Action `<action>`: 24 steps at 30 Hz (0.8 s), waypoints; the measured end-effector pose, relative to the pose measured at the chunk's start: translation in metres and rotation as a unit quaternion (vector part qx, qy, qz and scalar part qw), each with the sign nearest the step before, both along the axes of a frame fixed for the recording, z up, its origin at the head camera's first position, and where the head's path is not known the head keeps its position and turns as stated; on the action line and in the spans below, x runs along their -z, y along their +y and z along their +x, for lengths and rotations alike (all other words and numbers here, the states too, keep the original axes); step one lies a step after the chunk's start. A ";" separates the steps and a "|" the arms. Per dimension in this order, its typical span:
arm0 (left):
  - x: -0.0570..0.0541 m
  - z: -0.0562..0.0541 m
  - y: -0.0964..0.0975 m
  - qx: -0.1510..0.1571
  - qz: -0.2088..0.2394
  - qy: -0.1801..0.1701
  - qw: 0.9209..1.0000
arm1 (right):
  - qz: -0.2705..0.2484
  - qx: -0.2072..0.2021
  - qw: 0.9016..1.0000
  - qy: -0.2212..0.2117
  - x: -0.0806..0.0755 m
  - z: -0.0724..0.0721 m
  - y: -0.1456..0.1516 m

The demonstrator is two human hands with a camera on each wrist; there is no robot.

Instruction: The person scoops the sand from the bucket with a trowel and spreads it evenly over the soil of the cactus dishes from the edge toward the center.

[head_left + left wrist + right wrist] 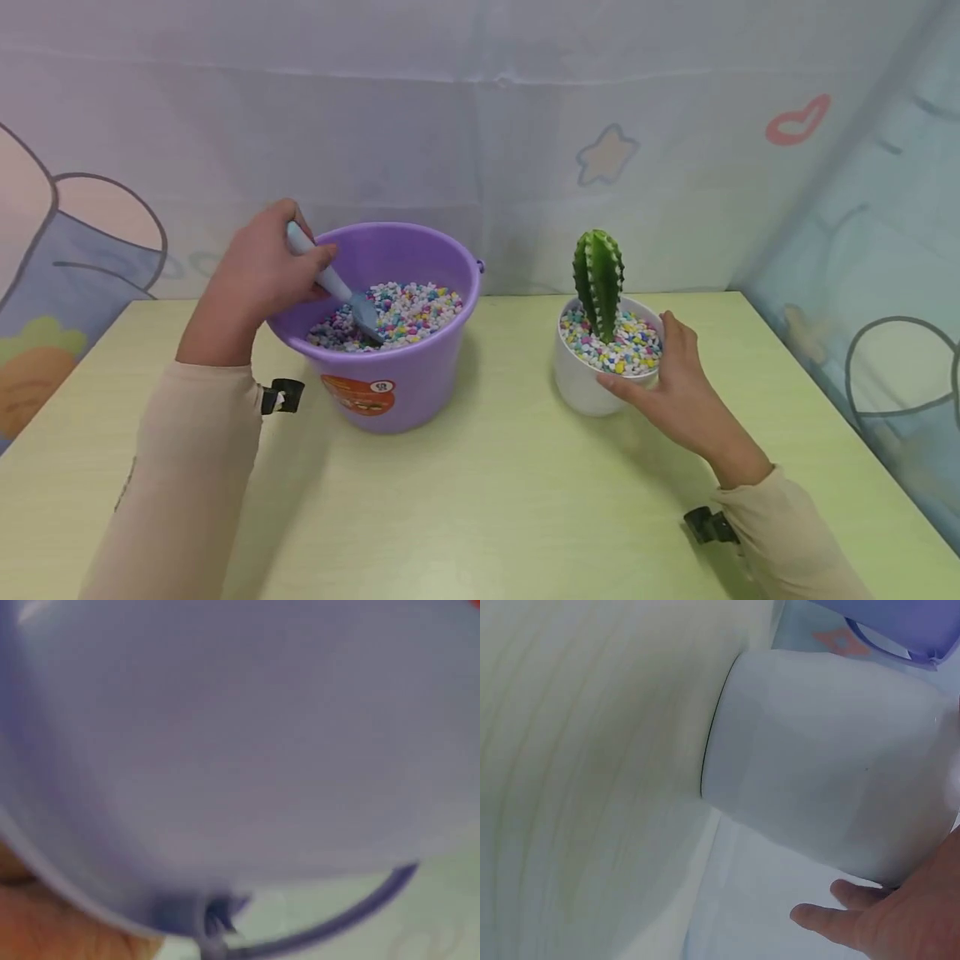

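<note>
My left hand (262, 258) grips the light blue handle of a small toy shovel (330, 279) over the purple bucket (390, 367). The shovel's blade dips into the multicoloured pebbles (420, 312) inside. In the left wrist view the bucket's outer wall (262, 750) fills most of the picture, and the shovel is hidden. At the right, a green ribbed cactus (598, 283) stands upright in a white pot (588, 387) filled with similar pebbles. My right hand (682, 396) holds this pot by its right side, thumb at the front rim and fingers round the far side.
Both containers stand on a pale yellow-green table (480, 500). A printed cloth (487, 150) hangs behind it, and another printed surface (885, 250) rises along the right side. The bucket's thin purple handle (337, 922) hangs outside its wall.
</note>
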State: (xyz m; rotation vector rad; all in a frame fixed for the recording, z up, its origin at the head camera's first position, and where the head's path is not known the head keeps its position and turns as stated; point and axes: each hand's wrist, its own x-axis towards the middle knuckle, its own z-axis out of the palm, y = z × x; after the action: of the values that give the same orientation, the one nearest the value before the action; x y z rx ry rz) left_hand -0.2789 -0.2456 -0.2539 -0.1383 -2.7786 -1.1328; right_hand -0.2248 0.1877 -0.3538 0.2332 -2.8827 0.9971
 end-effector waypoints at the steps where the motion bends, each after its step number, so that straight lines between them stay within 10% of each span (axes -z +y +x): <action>1: 0.001 -0.001 -0.003 0.024 0.016 -0.004 1.000 | -0.002 -0.007 1.000 0.001 0.001 0.000 0.001; 8: 0.002 -0.008 -0.011 0.088 0.090 -0.026 0.992 | -0.019 -0.025 0.999 0.010 0.004 0.000 0.003; 18: 0.011 -0.002 0.007 -0.062 0.027 0.046 0.997 | -0.004 0.015 1.000 0.017 0.001 0.000 -0.002; 24: 0.019 0.001 0.010 -0.051 0.031 0.081 0.995 | -0.014 -0.014 1.000 0.013 0.001 0.002 0.002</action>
State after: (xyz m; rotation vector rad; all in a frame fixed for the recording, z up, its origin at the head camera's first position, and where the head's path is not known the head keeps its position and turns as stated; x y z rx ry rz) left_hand -0.2784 -0.2355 -0.2730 -0.0766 -2.5756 -1.1292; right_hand -0.2228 0.1899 -0.3547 0.2841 -2.8482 1.0319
